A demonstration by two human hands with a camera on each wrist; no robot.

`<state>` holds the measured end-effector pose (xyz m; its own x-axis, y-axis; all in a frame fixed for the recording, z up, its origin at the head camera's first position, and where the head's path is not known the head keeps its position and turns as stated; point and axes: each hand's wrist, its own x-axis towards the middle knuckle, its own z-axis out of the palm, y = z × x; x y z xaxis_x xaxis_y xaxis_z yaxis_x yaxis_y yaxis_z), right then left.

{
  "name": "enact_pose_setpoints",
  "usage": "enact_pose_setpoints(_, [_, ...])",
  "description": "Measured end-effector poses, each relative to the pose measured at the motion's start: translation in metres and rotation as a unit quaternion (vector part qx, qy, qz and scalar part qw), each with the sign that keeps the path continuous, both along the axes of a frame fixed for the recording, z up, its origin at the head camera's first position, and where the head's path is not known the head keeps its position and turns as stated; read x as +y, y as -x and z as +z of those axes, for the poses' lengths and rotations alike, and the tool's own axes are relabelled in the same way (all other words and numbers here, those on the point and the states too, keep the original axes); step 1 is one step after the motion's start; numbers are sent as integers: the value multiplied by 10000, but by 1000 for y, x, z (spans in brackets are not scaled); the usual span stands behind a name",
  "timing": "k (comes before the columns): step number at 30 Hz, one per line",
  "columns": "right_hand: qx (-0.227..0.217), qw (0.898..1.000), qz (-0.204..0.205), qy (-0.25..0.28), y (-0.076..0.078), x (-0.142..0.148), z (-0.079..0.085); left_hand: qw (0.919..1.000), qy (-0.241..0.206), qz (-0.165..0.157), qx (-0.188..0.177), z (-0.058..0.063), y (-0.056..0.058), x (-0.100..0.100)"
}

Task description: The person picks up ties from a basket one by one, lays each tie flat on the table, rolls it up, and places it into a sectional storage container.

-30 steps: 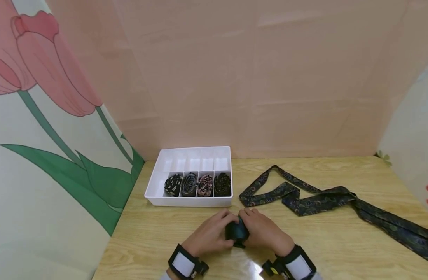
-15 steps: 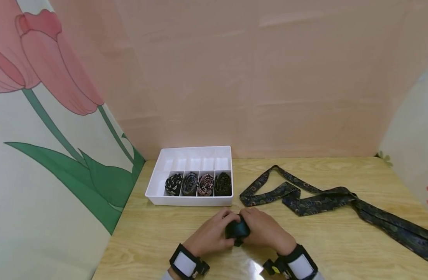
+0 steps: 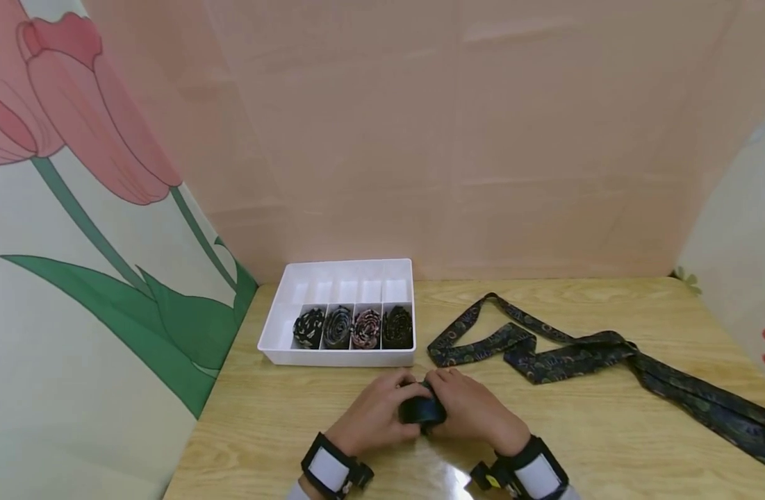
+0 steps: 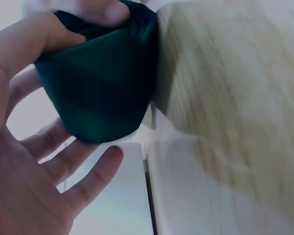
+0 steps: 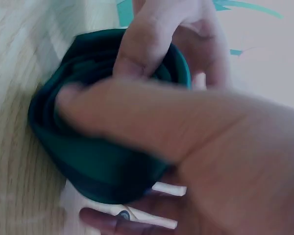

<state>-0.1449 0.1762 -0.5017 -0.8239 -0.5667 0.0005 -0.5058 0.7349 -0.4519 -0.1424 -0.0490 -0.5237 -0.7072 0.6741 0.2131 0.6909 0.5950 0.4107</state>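
Observation:
A dark green and navy necktie (image 3: 422, 411), wound into a thick roll, sits between both hands at the front of the table. My left hand (image 3: 377, 414) grips its left side, with thumb and fingers around it. From the other side my right hand (image 3: 472, 411) holds the same roll. In the left wrist view the smooth outer wrap of the necktie (image 4: 100, 93) faces the camera, close to the tabletop. Spiral layers of the necktie (image 5: 95, 164) show in the right wrist view, where the right thumb (image 5: 132, 105), blurred, lies across them and the left thumb presses in.
Behind the hands stands a white divided box (image 3: 338, 358), its front row holding several rolled patterned neckties (image 3: 366, 329). A dark paisley necktie (image 3: 570, 364) lies loosely folded on the wooden table (image 3: 607, 444), running off to the right. A peach backdrop (image 3: 451, 139) rises behind.
Both hands stay in nearly the same spot, gripping the rolled necktie. The roll has turned slightly between them, and the end sticking out below it shows less.

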Motion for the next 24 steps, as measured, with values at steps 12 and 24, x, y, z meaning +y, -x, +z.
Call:
enact_pose_setpoints(12, [-383, 9989, -98, 244, -3, -1, 0, 9947, -377, 67, -950, -7, -1, -4])
enact_pose_setpoints(24, [-631, 9969, -276, 393, 0, -6, -3, 9942, -399, 907, -423, 17, -3, -8])
